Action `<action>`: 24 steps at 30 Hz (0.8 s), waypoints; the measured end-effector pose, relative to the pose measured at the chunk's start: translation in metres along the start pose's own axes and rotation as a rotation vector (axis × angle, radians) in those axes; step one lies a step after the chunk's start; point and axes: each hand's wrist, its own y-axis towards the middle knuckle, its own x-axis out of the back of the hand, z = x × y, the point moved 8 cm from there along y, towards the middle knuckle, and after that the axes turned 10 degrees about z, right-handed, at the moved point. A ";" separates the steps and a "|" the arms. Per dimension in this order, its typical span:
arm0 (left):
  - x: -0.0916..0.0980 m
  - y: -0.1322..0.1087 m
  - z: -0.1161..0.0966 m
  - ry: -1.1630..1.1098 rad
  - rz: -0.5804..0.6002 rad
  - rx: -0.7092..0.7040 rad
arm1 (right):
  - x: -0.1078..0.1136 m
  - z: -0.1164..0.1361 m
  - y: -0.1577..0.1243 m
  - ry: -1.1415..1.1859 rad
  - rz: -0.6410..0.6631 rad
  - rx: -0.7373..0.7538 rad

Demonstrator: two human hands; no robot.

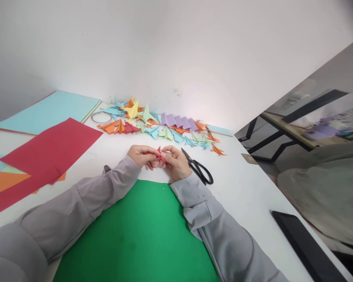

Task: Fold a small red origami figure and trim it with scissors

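Between my two hands is a small piece of folded red paper (159,150), its pointed tip showing above the fingers. My left hand (141,156) pinches it from the left, and my right hand (176,161) grips it from the right. Most of the fold is hidden by the fingers. Just right of my right hand lie black-handled scissors (197,166) on the white table. Below both wrists a large green sheet (132,231) is spread out. Behind the hands sit folded paper cranes (132,110) in several colours.
Red sheets (55,145) and orange paper (8,181) lie at the left, with a light blue stack (50,109) behind. A wire ring (101,117) and purple pleated paper (179,121) are near the wall. A black flat device (306,243) rests by the right table edge.
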 end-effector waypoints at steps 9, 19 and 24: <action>0.002 0.000 -0.002 0.036 0.009 -0.013 | -0.002 -0.003 0.001 0.005 0.027 -0.021; 0.002 0.000 -0.007 0.029 0.082 0.012 | -0.004 0.000 0.000 -0.051 0.015 -0.046; 0.003 0.001 -0.011 0.002 0.091 -0.001 | -0.002 -0.003 0.002 -0.037 0.021 -0.064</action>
